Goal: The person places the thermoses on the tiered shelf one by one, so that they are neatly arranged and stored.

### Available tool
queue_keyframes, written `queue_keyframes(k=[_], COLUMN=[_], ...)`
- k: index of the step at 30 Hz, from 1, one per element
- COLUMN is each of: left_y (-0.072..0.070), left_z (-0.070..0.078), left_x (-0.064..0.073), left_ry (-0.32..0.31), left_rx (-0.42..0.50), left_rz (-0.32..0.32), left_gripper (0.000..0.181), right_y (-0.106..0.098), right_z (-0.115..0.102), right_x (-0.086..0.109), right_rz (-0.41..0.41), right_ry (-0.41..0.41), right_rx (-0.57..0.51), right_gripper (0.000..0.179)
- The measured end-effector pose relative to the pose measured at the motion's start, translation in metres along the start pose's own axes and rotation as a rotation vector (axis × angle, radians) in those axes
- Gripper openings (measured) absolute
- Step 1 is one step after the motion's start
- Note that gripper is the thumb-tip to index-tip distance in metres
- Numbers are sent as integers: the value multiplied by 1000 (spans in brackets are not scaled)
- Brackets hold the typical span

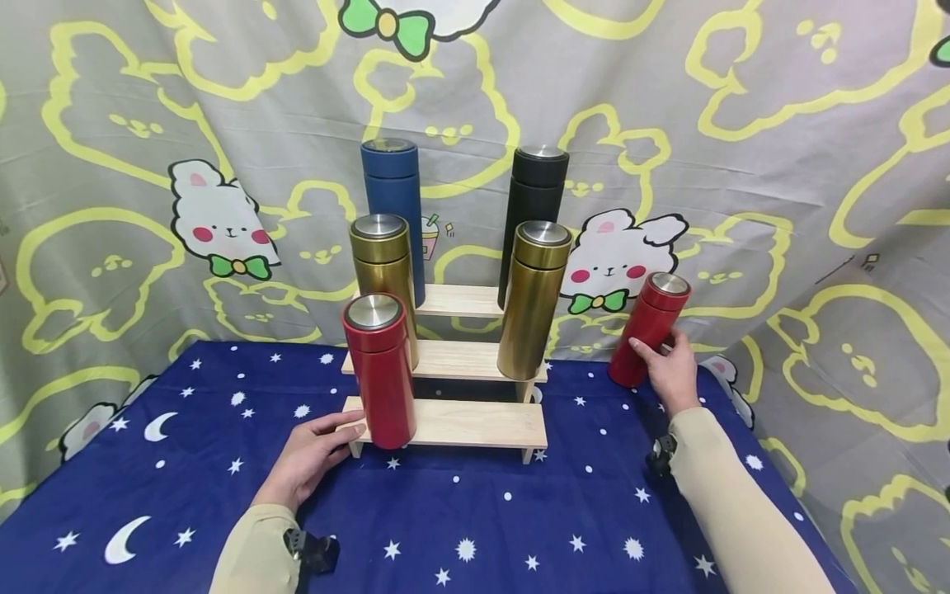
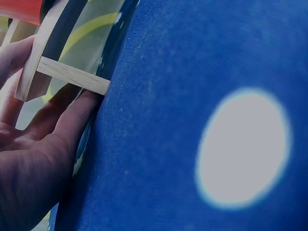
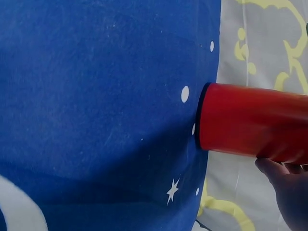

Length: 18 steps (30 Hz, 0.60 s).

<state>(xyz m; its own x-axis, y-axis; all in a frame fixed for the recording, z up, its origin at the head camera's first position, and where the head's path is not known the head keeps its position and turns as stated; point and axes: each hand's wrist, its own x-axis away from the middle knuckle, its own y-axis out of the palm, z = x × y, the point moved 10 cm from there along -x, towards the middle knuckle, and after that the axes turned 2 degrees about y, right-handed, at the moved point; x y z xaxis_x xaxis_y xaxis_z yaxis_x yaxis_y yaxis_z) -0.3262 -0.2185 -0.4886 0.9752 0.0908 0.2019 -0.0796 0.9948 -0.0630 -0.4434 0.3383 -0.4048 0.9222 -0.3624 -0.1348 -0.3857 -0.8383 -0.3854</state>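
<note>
My right hand (image 1: 674, 373) grips a red thermos flask (image 1: 647, 330) with a steel-topped lid, at the right back of the table. In the right wrist view, the flask's dark base meets or nearly meets the blue cloth (image 3: 106, 96); I cannot tell which. My left hand (image 1: 312, 454) holds the left end of the lowest step of a wooden stepped stand (image 1: 475, 422). In the left wrist view, the step's board (image 2: 41, 53) lies between its digits, some above and some below beside the leg (image 2: 74, 76). Another red thermos (image 1: 380, 379) stands upright on this step's left end.
Two gold thermos flasks (image 1: 536, 309) stand on the middle step. Behind them, a blue thermos (image 1: 393, 194) and a black thermos (image 1: 536, 190) occupy the top step. A patterned curtain (image 1: 297, 165) hangs close behind the table's starry blue cloth (image 1: 460, 536).
</note>
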Motion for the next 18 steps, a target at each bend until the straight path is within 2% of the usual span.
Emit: queue_keyframes(k=[18], left_y=[0], left_z=[-1], left_x=[0], left_ry=[5], left_rx=[2], left_rz=[-6], left_gripper=[54], right_y=[-4], right_z=[-11], right_x=[21], right_rz=[-72], right_ry=[-11], right_rx=[-23], right_gripper=[79])
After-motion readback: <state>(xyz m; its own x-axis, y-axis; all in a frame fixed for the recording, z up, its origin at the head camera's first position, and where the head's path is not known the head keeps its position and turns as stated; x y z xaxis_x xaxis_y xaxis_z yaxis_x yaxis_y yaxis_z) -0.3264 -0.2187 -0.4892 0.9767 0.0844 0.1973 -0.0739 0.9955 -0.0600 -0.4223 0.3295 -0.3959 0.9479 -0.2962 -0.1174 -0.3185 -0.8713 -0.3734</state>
